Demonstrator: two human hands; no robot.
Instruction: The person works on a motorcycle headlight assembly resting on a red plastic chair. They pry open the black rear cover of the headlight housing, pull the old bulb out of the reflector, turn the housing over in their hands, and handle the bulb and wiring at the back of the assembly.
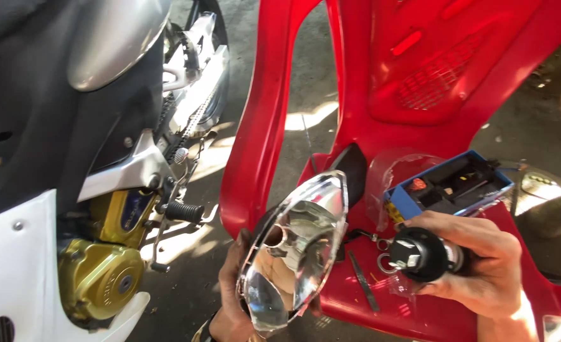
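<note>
Left hand (229, 297) fingers clamped on headlight reflector (293, 250); right hand (483, 266) fingers grip black bulb (420, 255) at reflector's 3 o'clock; left palm hidden

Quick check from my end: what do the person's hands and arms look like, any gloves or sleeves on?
Both hands are bare, no gloves. The right hand shows a bare wrist and forearm, with no sleeve, watch or ring in view. The left hand is mostly hidden; at its wrist a dark band or cuff edge shows at the bottom of the frame, too cropped to tell which.
</note>
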